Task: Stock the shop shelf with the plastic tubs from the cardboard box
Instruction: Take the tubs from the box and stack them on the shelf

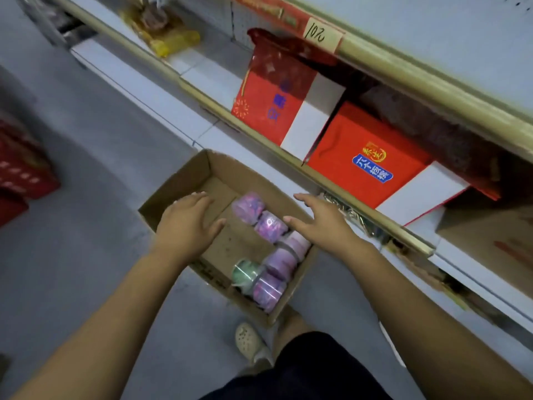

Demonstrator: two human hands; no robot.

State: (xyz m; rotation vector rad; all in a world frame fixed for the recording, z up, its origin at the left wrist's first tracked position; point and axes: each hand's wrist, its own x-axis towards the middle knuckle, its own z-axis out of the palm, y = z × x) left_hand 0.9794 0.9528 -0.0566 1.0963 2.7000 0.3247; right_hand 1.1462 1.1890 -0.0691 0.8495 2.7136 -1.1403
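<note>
An open cardboard box (178, 183) sits on the floor in front of the shop shelf (202, 90). Along its right side lie several plastic tubs, mostly purple (249, 207), and one green tub (245, 272) near the front. My left hand (187, 223) hovers over the bare left half of the box, fingers spread and holding nothing. My right hand (317, 220) reaches over the box's right wall above the purple tubs, fingers straight, also holding nothing.
Red gift boxes (360, 157) and a red gift bag (271, 105) stand on the lower shelf. Yellow packets (170, 39) lie further along the shelf. Red cartons (20, 174) are stacked at the left. My foot in a pale shoe (248, 339) stands by the box's near corner.
</note>
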